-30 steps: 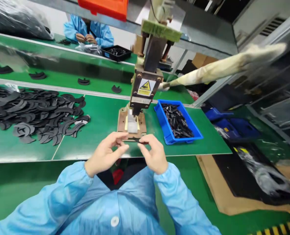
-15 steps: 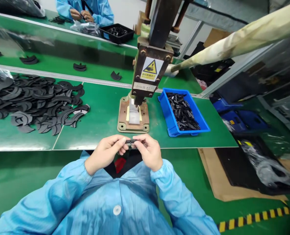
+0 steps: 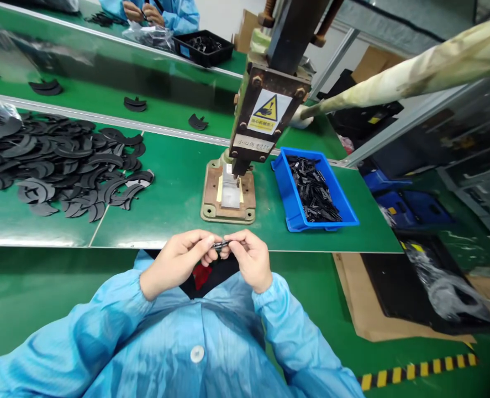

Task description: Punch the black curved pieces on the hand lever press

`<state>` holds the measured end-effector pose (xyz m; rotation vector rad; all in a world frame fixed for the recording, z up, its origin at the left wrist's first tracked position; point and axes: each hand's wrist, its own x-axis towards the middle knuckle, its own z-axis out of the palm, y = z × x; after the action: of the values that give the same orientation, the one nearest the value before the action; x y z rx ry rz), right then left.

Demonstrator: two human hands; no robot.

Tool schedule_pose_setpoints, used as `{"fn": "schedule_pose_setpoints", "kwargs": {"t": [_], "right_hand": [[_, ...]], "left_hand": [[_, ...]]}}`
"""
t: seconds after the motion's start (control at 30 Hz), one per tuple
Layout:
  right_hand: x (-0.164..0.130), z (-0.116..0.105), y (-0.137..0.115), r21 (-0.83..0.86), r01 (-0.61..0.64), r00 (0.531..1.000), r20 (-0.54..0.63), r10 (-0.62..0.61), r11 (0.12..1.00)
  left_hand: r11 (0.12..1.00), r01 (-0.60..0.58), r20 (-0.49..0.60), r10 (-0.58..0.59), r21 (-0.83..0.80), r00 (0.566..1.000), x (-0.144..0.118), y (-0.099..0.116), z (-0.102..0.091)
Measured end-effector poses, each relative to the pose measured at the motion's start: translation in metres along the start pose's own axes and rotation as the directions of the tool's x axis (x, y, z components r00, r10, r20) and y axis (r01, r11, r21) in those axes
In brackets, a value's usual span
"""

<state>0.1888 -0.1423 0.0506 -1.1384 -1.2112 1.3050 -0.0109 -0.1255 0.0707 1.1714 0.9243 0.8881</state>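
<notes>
At the near edge of a green workbench (image 3: 174, 210), a person in a blue smock is pinching a small black part (image 3: 221, 244) between both hands, left hand (image 3: 178, 261) and right hand (image 3: 251, 260) closed on its ends. A second ago the hands were apart; they are now drawing together below the hand press (image 3: 265, 119), suggesting fitting or checking. The part is lying lengthwise left to right. A blue bin (image 3: 313, 190) is sitting right, loose black pieces (image 3: 62, 166) left.
</notes>
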Motion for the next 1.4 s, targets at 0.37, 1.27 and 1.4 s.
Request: {"fn": "schedule_pose_setpoints", "kwargs": {"t": [0.37,1.27,1.4], "right_hand": [[0.006,-0.004,-0.013,-0.148,0.085,0.990,0.123,-0.067,0.985],[0.060,-0.054,-0.196,-0.427,0.806,0.466,0.031,-0.884,0.410],[0.046,-0.056,-0.149,-0.562,0.718,0.472,-0.042,-0.880,0.412]], "left_hand": [[0.980,0.127,0.221,-0.091,-0.152,0.971,0.009,0.003,-0.004],[0.516,-0.510,0.183,0.557,0.689,0.810,0.169,0.006,-0.035],[0.508,-0.532,0.191,0.577,0.678,0.794,0.174,0.004,-0.033]]}}
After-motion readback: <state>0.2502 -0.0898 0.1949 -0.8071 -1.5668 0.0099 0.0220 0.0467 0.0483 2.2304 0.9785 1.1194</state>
